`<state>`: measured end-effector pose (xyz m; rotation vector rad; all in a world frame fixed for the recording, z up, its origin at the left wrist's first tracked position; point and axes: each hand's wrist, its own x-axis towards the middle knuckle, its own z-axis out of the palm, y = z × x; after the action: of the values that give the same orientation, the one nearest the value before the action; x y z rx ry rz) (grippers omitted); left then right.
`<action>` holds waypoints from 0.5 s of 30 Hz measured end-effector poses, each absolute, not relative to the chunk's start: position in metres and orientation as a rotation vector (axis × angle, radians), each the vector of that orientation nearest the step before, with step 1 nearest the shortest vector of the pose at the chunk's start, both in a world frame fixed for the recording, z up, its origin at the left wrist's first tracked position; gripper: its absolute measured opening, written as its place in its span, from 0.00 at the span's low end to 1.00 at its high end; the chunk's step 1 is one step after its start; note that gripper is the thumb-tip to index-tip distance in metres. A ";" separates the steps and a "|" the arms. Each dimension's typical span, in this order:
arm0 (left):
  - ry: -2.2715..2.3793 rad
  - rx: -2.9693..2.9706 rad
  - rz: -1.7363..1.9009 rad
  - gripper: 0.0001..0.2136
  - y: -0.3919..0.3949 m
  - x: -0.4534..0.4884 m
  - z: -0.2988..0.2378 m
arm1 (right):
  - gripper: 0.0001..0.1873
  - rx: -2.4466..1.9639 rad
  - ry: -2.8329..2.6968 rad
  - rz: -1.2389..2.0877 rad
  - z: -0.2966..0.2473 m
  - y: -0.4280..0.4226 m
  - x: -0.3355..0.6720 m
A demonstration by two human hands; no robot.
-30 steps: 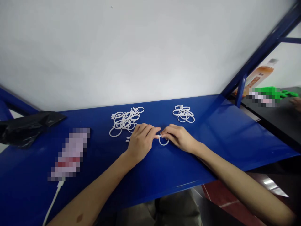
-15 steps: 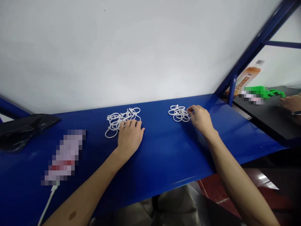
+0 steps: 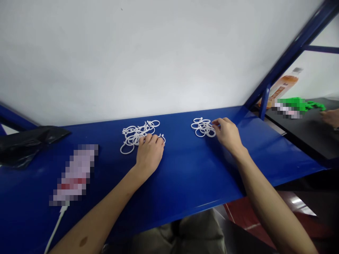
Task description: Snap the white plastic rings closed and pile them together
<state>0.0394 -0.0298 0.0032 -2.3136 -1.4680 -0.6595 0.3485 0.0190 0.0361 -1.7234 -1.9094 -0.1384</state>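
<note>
Loops of white plastic ring (image 3: 127,147), like closed zip ties, lie in a tangled heap on the blue table (image 3: 185,169). Over the right edge of this heap is my left hand (image 3: 150,151), its fingers curled down and closed on a white ring (image 3: 163,138) that shows beside the thumb side. A smaller pile of white rings (image 3: 200,132) lies further right. My right hand (image 3: 227,134) is at that pile's right edge, thumb and forefinger slightly apart, with no ring visible between them.
On the left lie a black plastic bag (image 3: 34,141) and a blurred flat object (image 3: 76,173) with a white cable (image 3: 55,225). A white wall (image 3: 159,60) stands behind. At right, beyond the blue frame (image 3: 265,102), are a bottle (image 3: 284,84), green pieces (image 3: 296,103) and another person's hand (image 3: 331,117).
A white ring now shows at the thumb side of my left hand, at the heap's right edge. The right thumb and forefinger have parted slightly. The view has shifted a little.
</note>
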 end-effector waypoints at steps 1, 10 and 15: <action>-1.448 -2.310 -0.662 0.06 -0.030 0.041 0.004 | 0.09 -1.664 -1.905 -0.130 0.038 0.018 0.345; -1.065 -2.407 -0.935 0.05 -0.043 0.056 0.023 | 0.13 -1.154 -2.055 0.610 0.035 -0.012 0.283; -0.903 -2.500 -0.902 0.05 -0.049 0.060 0.023 | 0.11 -1.076 -2.028 0.924 0.023 -0.024 0.262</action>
<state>0.0597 -0.0487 0.0229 -2.4996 -0.9029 -0.9020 0.2618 -0.0237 0.0230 -1.0760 -2.0281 0.9235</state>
